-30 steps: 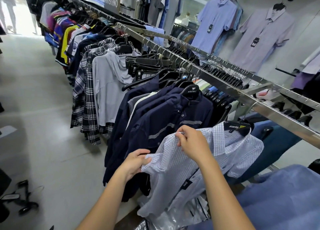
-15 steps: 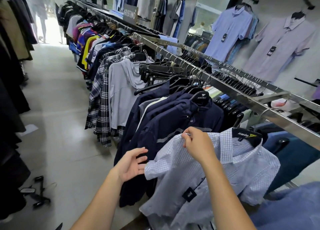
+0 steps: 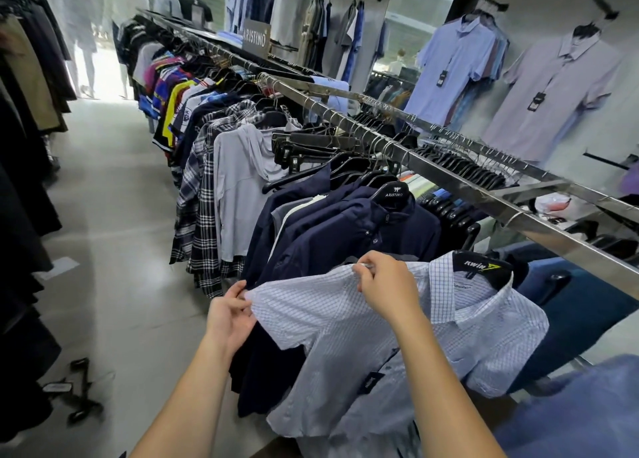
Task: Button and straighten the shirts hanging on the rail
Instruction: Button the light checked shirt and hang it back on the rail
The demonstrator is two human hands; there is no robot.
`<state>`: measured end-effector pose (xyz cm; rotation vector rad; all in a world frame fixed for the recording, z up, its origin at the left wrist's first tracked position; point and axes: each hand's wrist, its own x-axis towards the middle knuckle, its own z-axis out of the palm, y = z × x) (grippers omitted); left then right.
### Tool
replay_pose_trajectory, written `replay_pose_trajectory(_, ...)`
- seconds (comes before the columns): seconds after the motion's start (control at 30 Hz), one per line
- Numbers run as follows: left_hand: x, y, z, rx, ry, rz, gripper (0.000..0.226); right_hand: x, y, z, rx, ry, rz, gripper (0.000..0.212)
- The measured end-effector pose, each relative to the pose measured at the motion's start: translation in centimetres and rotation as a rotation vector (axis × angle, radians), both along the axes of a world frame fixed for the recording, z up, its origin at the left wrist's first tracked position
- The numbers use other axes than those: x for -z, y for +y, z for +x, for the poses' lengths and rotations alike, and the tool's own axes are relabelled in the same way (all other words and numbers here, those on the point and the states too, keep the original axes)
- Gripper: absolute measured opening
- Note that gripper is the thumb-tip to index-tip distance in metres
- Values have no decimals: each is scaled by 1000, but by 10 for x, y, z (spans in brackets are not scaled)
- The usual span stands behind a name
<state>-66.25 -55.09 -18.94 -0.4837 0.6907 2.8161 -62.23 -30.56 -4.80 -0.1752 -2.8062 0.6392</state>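
A light blue checked short-sleeved shirt (image 3: 345, 326) hangs on a black hanger (image 3: 482, 269) from the long steel rail (image 3: 449, 184). My left hand (image 3: 230, 314) pinches the hem of its near sleeve and holds it out sideways. My right hand (image 3: 383, 286) grips the shoulder seam of the same sleeve from above. Navy shirts (image 3: 345, 229) hang right behind it on the rail.
Plaid, grey and coloured shirts (image 3: 207, 181) fill the rail further left. Dark clothes (image 3: 24, 167) hang along the left side of the grey-floored aisle, with loose hangers (image 3: 74, 388) on the floor. Polo shirts (image 3: 553, 87) hang on the right wall. A blue garment (image 3: 581, 412) lies at the lower right.
My left hand has closed on the sleeve hem and pulled it out flat. My right hand stays on the shoulder. The view has lifted, showing more of the aisle.
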Motion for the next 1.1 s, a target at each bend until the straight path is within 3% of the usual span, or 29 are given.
replay_pose_trajectory(0.1,-7,2,-1,83,145,-227,45,0,-1,0,-15,4,4,14)
replay_pose_trajectory(0.27,-21,5,2,258,330,-944,51,1,0,-1,-11,-3,-26,14)
replay_pose_trajectory(0.33,-23,5,-1,302,403,-1178,41,2,1,-2,-12,-3,-33,14)
replay_pose_trajectory(0.43,-18,-3,-9,205,379,-1463,15,1,1,-1,-11,2,-64,14)
replay_pose_trajectory(0.57,-12,-16,-12,231,334,-1556,15,2,1,1,-3,4,-56,15)
replay_pose_trajectory(0.7,-17,-14,-14,386,410,-1656,16,3,4,4,-9,-23,-58,15)
replay_pose_trajectory(0.77,-28,-9,-14,414,473,-1634,12,1,7,8,-40,-26,-100,14)
replay_pose_trajectory(0.83,-45,-1,-15,401,531,-1578,23,-4,10,14,-55,6,-135,12)
replay_pose_trajectory(1.1,-124,71,-19,308,841,-1446,15,-17,37,35,258,448,-218,22)
